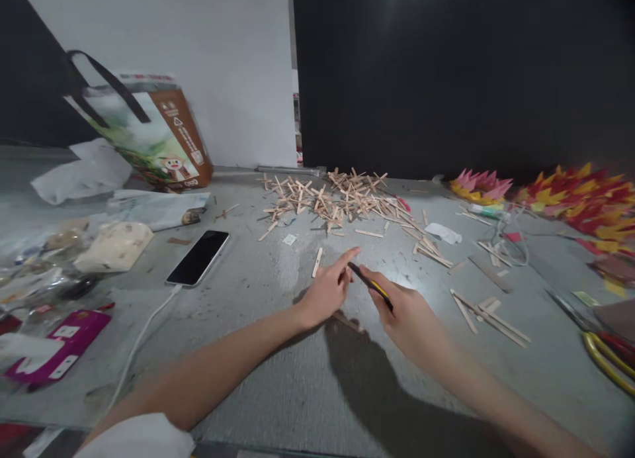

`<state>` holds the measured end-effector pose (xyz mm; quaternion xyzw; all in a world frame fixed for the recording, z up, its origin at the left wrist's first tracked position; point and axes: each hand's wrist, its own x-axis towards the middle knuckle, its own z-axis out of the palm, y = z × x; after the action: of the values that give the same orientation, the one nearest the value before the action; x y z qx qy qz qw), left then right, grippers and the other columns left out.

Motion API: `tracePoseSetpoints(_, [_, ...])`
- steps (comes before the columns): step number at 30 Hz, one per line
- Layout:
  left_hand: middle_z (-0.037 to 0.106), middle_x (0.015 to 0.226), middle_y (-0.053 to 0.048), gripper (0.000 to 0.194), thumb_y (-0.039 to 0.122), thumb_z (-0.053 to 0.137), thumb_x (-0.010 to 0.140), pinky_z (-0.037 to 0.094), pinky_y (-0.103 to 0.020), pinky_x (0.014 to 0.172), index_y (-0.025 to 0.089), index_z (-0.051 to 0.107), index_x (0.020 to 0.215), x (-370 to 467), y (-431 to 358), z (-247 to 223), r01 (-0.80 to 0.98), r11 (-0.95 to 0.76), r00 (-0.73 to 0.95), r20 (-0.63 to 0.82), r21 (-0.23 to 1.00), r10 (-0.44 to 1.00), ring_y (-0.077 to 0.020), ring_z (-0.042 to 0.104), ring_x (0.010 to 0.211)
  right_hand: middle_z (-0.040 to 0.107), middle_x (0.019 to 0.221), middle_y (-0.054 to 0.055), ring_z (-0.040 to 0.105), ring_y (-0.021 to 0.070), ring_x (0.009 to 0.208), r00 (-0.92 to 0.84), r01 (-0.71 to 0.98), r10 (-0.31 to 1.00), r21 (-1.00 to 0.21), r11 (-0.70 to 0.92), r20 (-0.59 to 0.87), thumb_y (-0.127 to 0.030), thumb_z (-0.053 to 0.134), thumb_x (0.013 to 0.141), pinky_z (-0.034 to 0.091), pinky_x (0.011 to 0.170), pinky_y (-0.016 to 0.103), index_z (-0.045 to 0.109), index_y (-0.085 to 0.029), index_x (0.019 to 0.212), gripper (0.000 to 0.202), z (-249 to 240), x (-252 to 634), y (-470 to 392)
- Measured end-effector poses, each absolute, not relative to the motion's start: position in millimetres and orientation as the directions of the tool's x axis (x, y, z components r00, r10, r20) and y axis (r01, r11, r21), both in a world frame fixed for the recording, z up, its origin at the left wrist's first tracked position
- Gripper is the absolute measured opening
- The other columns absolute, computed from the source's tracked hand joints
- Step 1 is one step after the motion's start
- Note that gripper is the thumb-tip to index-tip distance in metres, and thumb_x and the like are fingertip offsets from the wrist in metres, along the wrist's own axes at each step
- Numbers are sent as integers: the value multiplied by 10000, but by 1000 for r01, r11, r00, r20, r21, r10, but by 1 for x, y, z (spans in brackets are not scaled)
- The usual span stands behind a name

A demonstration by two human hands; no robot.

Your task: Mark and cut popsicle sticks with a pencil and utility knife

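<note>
My right hand is wrapped round a black and yellow tool, perhaps a utility knife, whose tip points toward my other hand. My left hand is just left of that tip, index finger stretched out and the other fingers curled; whether it holds anything is hidden. A short wooden stick lies on the grey table right behind my left hand, and another stick lies below it, partly covered. Beyond the hands is a loose heap of wooden sticks, many of them crossed.
At the left are a phone with a white cable, a shopping bag, plastic packets and a purple package. On the right lie loose sticks, yellow-handled scissors and red and yellow paper pieces.
</note>
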<state>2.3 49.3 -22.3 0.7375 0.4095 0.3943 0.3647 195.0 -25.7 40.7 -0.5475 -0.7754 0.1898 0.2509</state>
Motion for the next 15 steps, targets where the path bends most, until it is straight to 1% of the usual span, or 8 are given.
tracePoseSetpoints(1, [715,846,-27,536,222,476,1034,524,-294,841,221,446,1569,1,52,-23,306,-357,309,262,883,914,-153,646,722,807,1083,119,779,240,772,-271,765,945,-555,328,184,-239,387,1041,540,656,287,587,-235,1467,470,46,197,-31])
tracePoseSetpoints(2, [691,762,-9,560,227,484,1029,524,-288,760,180,401,1580,-1,56,-24,308,-278,186,230,910,955,-154,627,644,811,1057,111,770,231,722,-268,763,941,-551,337,204,-248,392,1040,540,635,285,593,-245,1457,463,51,199,-36])
tracePoseSetpoints(4, [674,711,10,593,253,527,1018,510,-282,695,160,372,1583,-4,61,-21,317,-213,49,208,924,977,-151,607,586,815,987,106,709,204,557,-265,753,927,-543,371,265,-294,419,1043,526,558,276,594,-251,1450,445,60,205,-45])
tracePoseSetpoints(7, [728,785,-6,662,322,531,1035,512,-270,683,226,271,1636,1,58,-12,148,-266,163,241,953,957,-142,633,621,808,886,88,637,182,461,-215,757,918,-538,372,332,-363,467,1045,517,510,266,623,-271,1406,405,67,213,-49])
tracePoseSetpoints(9, [732,775,-6,772,339,570,1019,501,-250,645,230,163,1665,8,52,-6,-8,-221,293,214,975,932,-128,616,601,805,853,56,573,162,403,-192,756,926,-553,351,325,-391,479,1044,510,479,262,622,-289,1408,404,66,217,-46])
tracePoseSetpoints(11, [734,772,-8,842,361,611,1002,490,-237,625,217,110,1664,14,47,-4,-99,-142,363,169,985,916,-116,608,584,801,830,27,549,157,388,-180,751,939,-575,324,295,-414,486,1043,507,458,263,609,-310,1429,418,64,219,-43])
tracePoseSetpoints(13, [735,770,-12,783,383,646,980,482,-233,611,199,225,1614,15,47,-6,-109,-84,390,120,991,913,-115,608,581,811,872,31,619,176,454,-179,746,946,-591,309,270,-432,497,1041,523,471,269,616,-334,1430,419,61,224,-39])
tracePoseSetpoints(15, [742,768,-33,546,421,666,958,474,-237,599,167,480,1405,11,52,-11,-40,-60,418,72,997,905,-123,612,592,823,1007,58,731,213,620,-179,750,948,-588,304,262,-443,508,1039,565,547,284,645,-352,1406,402,61,232,-35])
